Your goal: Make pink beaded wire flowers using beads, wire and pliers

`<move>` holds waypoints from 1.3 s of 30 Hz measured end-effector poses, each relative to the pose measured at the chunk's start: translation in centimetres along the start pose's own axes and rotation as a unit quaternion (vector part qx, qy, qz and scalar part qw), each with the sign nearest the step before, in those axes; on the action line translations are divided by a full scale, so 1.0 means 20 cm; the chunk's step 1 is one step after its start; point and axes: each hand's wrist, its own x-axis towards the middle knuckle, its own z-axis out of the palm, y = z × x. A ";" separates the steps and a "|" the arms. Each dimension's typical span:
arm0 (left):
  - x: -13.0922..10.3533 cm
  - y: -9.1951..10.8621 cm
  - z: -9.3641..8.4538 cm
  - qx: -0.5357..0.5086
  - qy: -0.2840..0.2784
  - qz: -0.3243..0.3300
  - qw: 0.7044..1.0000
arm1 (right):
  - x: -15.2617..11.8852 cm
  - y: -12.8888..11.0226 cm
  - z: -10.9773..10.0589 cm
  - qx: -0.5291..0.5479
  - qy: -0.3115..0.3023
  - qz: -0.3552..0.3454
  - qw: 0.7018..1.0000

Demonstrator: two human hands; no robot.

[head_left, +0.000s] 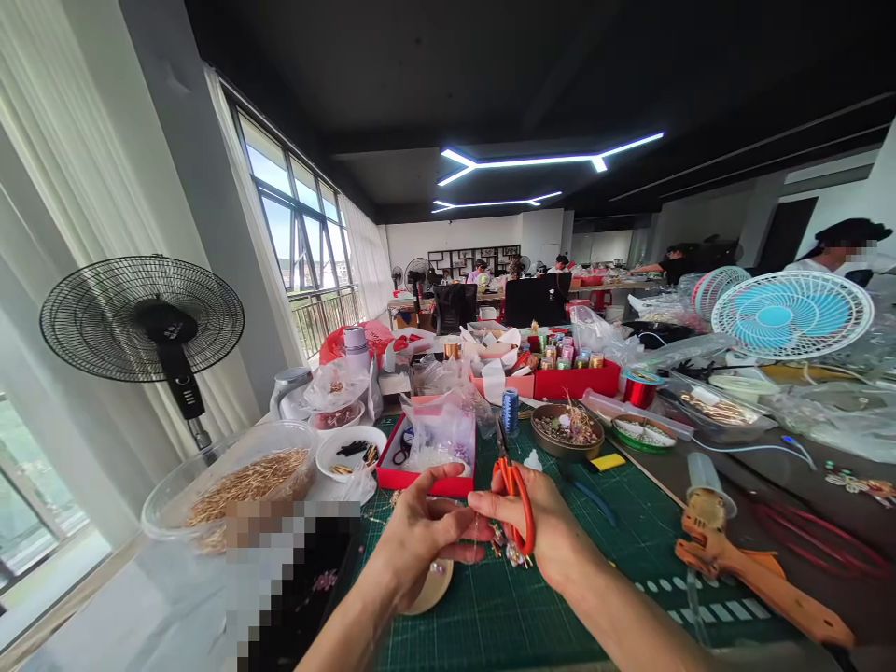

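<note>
The beaded ornament (516, 557) lies or hangs just below the right hand (550, 518); it looks light and delicate, its beads probably slippery, so it is best pinched by a firm stem; the right grip is curled round orange-handled scissors (526, 532), stiff and light, best held by the handles; the left hand (420, 527) has its fingers part-curled beside it, any hold unclear; beneath is a cutting mat (483, 616); beyond the grips, a red box (448, 486).
</note>
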 end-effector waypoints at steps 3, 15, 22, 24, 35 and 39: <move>0.00 0.01 0.00 0.007 -0.002 -0.007 1.000 | 0.01 0.01 0.00 0.005 -0.007 0.003 1.000; 0.02 0.02 0.00 0.014 -0.001 -0.035 0.999 | 0.02 0.00 -0.01 0.009 -0.030 0.006 0.999; 0.02 0.05 -0.01 0.022 -0.020 -0.012 0.999 | 0.02 -0.02 0.00 0.007 -0.055 -0.015 0.998; 0.02 0.06 -0.02 0.023 -0.019 0.001 1.000 | 0.02 -0.01 0.01 0.004 -0.060 -0.025 0.998; 0.04 0.09 0.00 -0.051 0.074 0.068 0.994 | 0.01 0.11 0.06 -0.030 -0.013 -0.098 0.995; 0.03 0.11 0.01 -0.057 0.081 0.076 0.992 | 0.03 0.20 0.10 -0.031 -0.010 -0.104 0.994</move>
